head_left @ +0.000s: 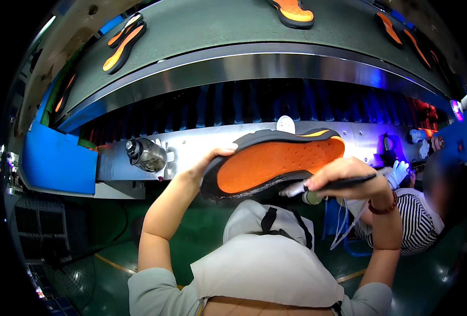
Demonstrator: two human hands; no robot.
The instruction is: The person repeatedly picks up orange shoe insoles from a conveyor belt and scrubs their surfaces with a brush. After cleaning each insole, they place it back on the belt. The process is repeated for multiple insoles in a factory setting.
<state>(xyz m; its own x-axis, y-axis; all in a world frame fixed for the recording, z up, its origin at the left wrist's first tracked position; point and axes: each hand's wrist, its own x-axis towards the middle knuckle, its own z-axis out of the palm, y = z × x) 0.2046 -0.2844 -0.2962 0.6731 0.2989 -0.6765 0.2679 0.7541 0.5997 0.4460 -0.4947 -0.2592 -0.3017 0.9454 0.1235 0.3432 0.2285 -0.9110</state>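
In front of my chest is an orange and black shoe sole (270, 164), tilted with its orange face toward me. My left hand (211, 159) is closed on its left end, the thumb over the upper rim. My right hand (344, 174) grips a thin brush (353, 181) with a dark handle. The brush's pale tip lies by the sole's lower black edge; whether it touches cannot be made out.
Beyond a metal ledge (233, 66), a green conveyor belt (207, 31) carries several orange and black soles (124, 48). On the metal shelf (110, 163) stands a dark-capped bottle (146, 155). A person in a striped top (407, 224) sits close at right; a fan (60, 258) is at lower left.
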